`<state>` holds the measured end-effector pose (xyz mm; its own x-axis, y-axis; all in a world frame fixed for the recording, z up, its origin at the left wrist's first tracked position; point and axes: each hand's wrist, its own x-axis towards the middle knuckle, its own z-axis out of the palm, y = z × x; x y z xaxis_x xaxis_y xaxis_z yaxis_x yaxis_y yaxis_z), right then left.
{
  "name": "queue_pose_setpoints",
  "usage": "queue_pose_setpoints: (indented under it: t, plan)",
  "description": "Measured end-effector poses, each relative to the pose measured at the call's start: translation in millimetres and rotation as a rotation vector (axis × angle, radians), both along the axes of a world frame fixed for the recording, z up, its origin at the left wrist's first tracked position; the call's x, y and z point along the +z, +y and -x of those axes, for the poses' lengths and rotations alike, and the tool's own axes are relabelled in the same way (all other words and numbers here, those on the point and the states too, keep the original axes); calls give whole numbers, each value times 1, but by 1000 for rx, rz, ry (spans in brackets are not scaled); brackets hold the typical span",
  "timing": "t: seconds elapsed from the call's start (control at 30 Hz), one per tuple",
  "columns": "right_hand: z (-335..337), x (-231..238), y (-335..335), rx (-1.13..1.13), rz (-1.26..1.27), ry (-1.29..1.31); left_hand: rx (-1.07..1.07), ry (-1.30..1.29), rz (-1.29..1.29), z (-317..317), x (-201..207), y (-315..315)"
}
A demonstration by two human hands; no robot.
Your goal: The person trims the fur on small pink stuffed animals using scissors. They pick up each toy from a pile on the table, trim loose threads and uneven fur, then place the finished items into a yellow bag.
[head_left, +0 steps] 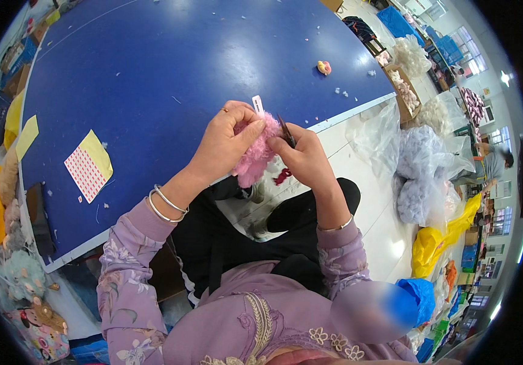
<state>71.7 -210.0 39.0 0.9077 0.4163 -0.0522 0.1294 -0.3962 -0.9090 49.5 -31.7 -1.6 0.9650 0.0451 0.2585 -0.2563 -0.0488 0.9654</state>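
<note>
Just above the near edge of the blue table [170, 79], my left hand [228, 140] is closed on a fluffy pink plush piece [250, 167]. A white fabric label [258, 104] sticks up from its top, beside my left fingers. My right hand [307, 158] grips a pair of dark-bladed thread snips [284, 129], blades pointing up alongside the plush. The right thumb presses close to the fluffy side, and part of the plush is hidden behind my fingers. Below the right hand shows a dark red stringy bit [282, 176]; whether it hangs or lies on the floor I cannot tell.
On the table lie a sticker sheet [84, 173] with yellow backing and a small pink-and-yellow plush piece [324, 67], with white fluff scraps. Right, a cardboard box [402, 97] and clear bags of grey plush [419, 164] stand on the floor. Another person [492, 164] is farther right.
</note>
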Motion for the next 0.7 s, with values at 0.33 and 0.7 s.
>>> queue_pose_setpoints:
  t: [0.33,0.7]
  plan:
    - [-9,-6,-12,-99,-481,418,-61,5,53,-9,-11,5]
    - [-17,-1,-15,-30,-260,185,-66,-89,-32,-7,-8,6]
